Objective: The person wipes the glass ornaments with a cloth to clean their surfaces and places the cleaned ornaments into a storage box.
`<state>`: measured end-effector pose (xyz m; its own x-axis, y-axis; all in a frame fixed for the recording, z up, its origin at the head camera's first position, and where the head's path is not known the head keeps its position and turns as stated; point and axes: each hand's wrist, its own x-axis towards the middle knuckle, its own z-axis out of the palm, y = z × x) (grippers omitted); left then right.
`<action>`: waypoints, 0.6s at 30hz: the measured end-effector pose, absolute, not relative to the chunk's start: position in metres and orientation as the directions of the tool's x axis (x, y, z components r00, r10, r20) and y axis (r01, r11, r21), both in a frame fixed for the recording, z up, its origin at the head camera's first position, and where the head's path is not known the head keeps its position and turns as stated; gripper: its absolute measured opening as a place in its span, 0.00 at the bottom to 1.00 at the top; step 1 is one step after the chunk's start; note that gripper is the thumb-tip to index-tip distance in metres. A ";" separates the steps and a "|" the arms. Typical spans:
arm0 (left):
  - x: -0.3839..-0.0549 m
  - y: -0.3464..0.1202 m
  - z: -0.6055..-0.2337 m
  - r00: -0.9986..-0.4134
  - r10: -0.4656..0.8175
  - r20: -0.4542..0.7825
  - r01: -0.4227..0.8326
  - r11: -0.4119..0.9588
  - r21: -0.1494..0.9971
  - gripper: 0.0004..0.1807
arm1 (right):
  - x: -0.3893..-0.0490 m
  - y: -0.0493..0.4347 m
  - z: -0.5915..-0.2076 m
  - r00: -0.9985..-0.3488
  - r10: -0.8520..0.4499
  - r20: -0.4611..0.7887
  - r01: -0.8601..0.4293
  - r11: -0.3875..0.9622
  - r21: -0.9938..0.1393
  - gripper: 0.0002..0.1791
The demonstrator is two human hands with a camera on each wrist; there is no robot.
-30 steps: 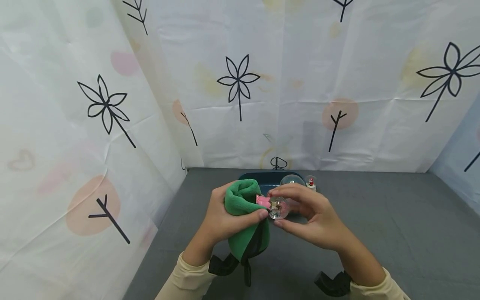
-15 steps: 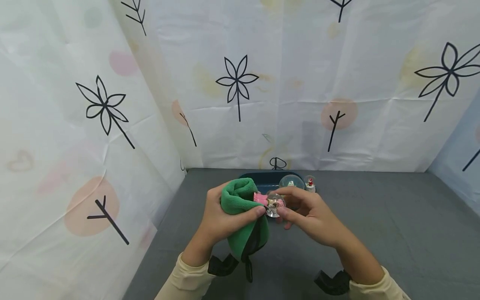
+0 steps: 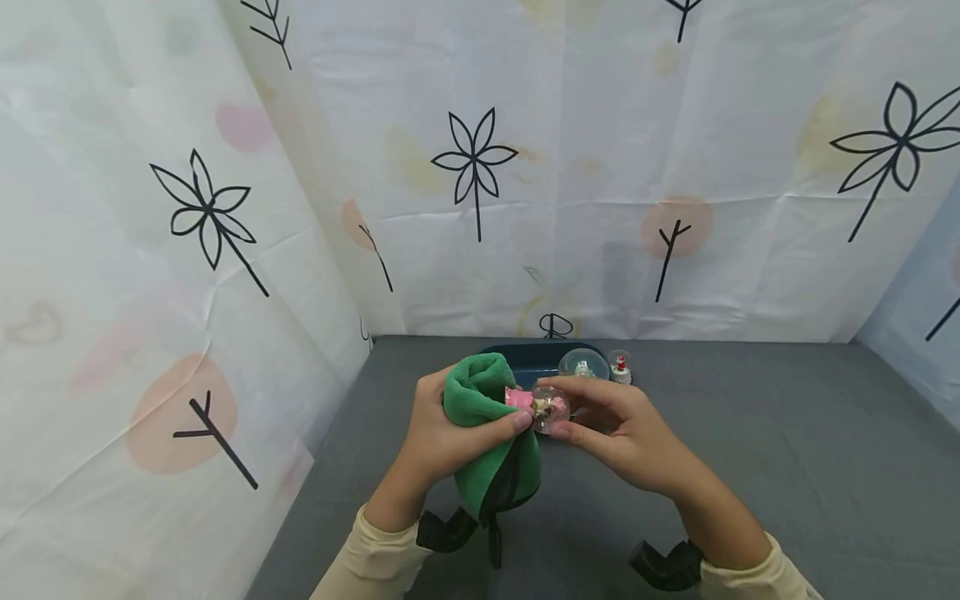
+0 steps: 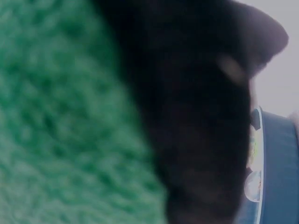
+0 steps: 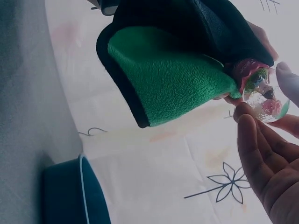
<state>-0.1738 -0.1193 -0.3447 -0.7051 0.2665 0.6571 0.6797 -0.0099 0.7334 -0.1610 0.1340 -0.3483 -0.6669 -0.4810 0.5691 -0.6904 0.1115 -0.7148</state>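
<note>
A small snow globe (image 3: 551, 408) with a pink base lies on its side between the two hands, above the table. My left hand (image 3: 438, 429) grips a green cloth (image 3: 480, 404) with a black edge, its thumb by the globe's pink base (image 3: 517, 398). My right hand (image 3: 633, 429) pinches the clear dome between thumb and fingers. In the right wrist view, a figure and pink flowers show inside the snow globe (image 5: 266, 100), and the cloth (image 5: 173, 79) hangs beside it. Cloth (image 4: 60, 116) fills much of the left wrist view, hiding the left fingers.
A dark blue tub (image 3: 536, 350) stands behind the hands near the back of the grey table (image 3: 750, 450). Beyond the right hand are a larger snow globe (image 3: 585, 363) and a small one with a red figure (image 3: 621, 367). A patterned sheet (image 3: 600, 167) hangs behind.
The right thumb and fingers have shifted on the dome, and the globe has turned, bringing its pink flowers into sight. Left hand, cloth and globe have moved slightly left.
</note>
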 end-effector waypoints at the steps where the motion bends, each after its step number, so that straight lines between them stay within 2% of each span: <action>1: -0.174 -0.119 -0.345 -0.705 0.269 0.656 0.679 -0.008 0.734 0.15 | -0.161 0.134 -0.349 -0.657 -0.477 0.584 -0.705 0.114 -0.700 0.28; 5: -0.174 -0.119 -0.345 -0.709 0.277 0.648 0.675 0.002 0.738 0.15 | -0.162 0.135 -0.351 -0.598 -0.472 0.647 -0.763 0.089 -0.640 0.33; 12: -0.174 -0.119 -0.344 -0.711 0.278 0.646 0.675 0.013 0.738 0.14 | -0.164 0.135 -0.352 -0.463 -0.444 0.767 -0.876 0.099 -0.471 0.36; 15: -0.174 -0.119 -0.344 -0.721 0.272 0.638 0.665 0.014 0.746 0.14 | -0.164 0.134 -0.351 -0.471 -0.444 0.762 -0.870 0.094 -0.483 0.37; 18: -0.173 -0.119 -0.344 -0.729 0.264 0.632 0.659 0.018 0.752 0.14 | -0.163 0.134 -0.351 -0.525 -0.457 0.718 -0.830 0.086 -0.552 0.37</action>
